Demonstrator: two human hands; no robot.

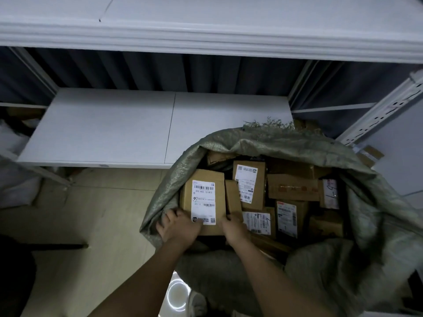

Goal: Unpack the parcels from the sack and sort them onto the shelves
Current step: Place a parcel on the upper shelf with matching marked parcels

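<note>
White metal shelving fills the background, its lower board bare and a dark curtain hanging behind it. Just in front of that board, on the pale floor, stands the open green woven sack, crammed with labelled cardboard parcels. At the sack's near-left rim lies the biggest brown box, white shipping label up. The left hand grips its near-left corner, fingers curled over the edge; the right hand clasps its near-right edge, fingertips tucked behind.

Dim room: beige tiled floor, dark pleated curtain behind.
</note>
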